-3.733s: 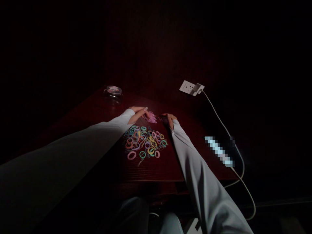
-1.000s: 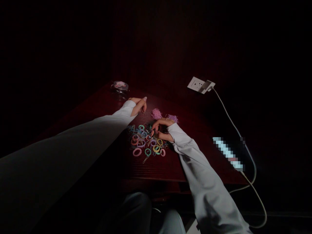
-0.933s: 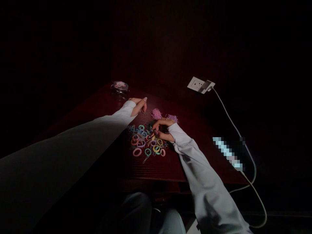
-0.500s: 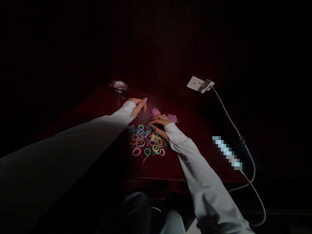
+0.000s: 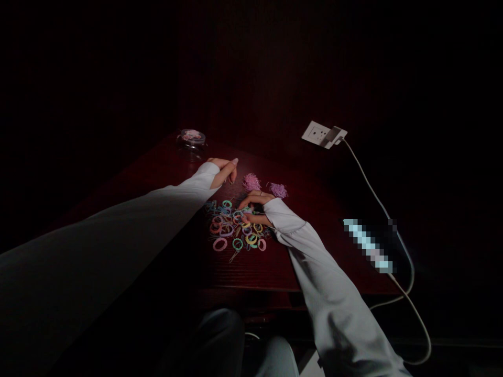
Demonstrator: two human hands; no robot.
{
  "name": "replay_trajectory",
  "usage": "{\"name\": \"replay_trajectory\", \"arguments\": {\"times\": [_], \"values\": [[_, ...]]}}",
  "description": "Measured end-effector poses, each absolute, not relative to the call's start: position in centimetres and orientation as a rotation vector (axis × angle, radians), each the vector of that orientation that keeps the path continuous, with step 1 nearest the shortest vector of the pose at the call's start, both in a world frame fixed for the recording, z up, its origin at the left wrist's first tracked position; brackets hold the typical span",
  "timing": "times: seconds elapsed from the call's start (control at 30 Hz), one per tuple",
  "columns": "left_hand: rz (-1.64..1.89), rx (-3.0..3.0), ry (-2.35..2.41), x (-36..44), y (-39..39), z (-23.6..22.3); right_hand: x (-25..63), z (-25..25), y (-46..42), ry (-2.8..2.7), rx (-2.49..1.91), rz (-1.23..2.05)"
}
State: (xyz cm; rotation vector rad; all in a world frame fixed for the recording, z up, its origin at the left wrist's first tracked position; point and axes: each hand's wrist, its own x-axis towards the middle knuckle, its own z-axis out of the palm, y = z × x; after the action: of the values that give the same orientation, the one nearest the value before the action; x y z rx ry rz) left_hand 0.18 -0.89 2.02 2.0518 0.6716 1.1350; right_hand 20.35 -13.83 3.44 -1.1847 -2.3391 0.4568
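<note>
A pile of small coloured hair ties (image 5: 220, 244) lies on the dark red table, thick rings in pink, green, yellow, orange and purple mixed with thin bands. Over the right side of this pile is my right hand (image 5: 257, 200), its thumb and fingers apart and touching the ties; part of the pile is hidden under it. My left hand (image 5: 223, 168) rests beyond the pile with loosely bent fingers, apart from each other, and nothing visible in them. A pink bunch of thin bands (image 5: 251, 181) and a purple bunch (image 5: 278, 190) lie just past my right hand.
At the back left of the table (image 5: 157, 167) stands a clear round jar (image 5: 191, 145) with a patterned lid. A wall socket (image 5: 315, 134) holds a charger with a white cable (image 5: 369, 183), which runs to a blurred-out device (image 5: 367, 245) at the right edge. The surroundings are very dark.
My right hand has shifted slightly toward me, deeper over the hair ties, uncovering more of the pink and purple bunches. The left hand stays in place.
</note>
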Motion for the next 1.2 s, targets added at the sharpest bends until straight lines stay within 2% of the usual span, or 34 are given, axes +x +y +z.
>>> {"name": "replay_trajectory", "arguments": {"times": [0.33, 0.83, 1.0, 1.2], "values": [[1.113, 2.099, 0.696, -0.1, -1.1, 2.3, 20.9, 2.8, -12.9, -1.969, -1.296, 0.491], [1.106, 2.124, 0.681, -0.3, -0.9, 2.3, 19.5, 2.1, -13.5, -1.762, -1.212, 0.955], [1.094, 2.131, 0.633, -0.3, -0.6, 1.9, 19.9, 3.6, -14.4, -1.803, -1.253, 0.906], [1.068, 2.145, 0.646, -0.4, -0.8, 2.2, 20.6, 5.0, -14.7, -2.075, -1.273, 0.679]]}}
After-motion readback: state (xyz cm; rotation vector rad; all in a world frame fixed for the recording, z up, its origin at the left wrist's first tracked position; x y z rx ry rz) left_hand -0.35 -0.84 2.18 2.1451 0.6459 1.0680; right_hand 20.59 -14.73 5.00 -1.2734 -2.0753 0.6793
